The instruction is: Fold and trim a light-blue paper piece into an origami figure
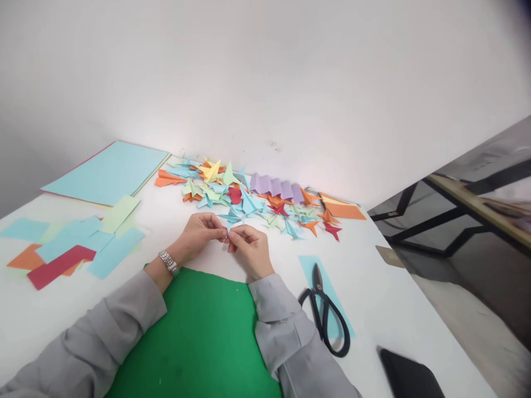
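Note:
My left hand (202, 231) and my right hand (251, 249) meet over the white table (224, 266), their fingers pinched closed. At the touching fingertips is a small folded blue paper (229, 217), its lower end partly hidden by the fingers. Just beyond it lies a pile of folded paper shapes, among them a yellow one (211, 170), a blue one (250, 203) and a red one (235, 195). Beneath my forearms spreads a green sheet (194, 331).
Black-handled scissors (326, 309) rest on a blue paper strip (309, 265) at right, near a black flat object (409, 373). Cut paper pieces (78, 237) and large blue sheets (110, 174) are at left. Pleated purple paper (277, 187) and orange sheets (346, 211) lie by the wall.

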`<action>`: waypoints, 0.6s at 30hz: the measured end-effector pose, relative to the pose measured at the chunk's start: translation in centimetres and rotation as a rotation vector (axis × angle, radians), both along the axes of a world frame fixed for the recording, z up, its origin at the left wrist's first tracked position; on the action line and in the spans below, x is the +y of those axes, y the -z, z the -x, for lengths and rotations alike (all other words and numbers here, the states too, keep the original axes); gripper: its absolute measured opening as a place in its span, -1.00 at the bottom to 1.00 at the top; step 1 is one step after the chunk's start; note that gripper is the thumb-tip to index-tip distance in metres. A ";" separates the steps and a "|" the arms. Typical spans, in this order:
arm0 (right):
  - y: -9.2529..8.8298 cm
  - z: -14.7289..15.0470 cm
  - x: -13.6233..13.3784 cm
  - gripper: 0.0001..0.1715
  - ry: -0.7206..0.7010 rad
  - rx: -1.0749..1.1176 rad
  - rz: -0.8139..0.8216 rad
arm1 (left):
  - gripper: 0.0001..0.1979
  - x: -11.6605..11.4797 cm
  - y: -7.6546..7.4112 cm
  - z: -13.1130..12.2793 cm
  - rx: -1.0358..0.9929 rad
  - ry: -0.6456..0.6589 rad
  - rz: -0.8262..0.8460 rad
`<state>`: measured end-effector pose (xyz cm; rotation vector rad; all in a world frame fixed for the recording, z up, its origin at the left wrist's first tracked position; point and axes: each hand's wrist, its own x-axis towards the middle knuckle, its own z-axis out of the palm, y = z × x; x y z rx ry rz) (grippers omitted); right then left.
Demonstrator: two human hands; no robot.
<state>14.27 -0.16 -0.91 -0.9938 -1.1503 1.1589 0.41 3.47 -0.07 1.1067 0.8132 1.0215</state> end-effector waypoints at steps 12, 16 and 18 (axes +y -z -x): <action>0.7 -0.2 0.6 -0.83 -0.039 0.277 0.134 | -0.71 -0.1 1.1 -0.8 -0.087 -0.061 0.026; 1.0 -0.1 0.7 -0.77 0.005 0.270 0.091 | -0.70 -0.2 0.9 -0.8 -0.172 -0.031 0.065; 1.3 -0.1 0.8 -0.74 0.023 0.234 0.072 | -0.68 -0.2 0.8 -0.9 -0.206 -0.009 0.098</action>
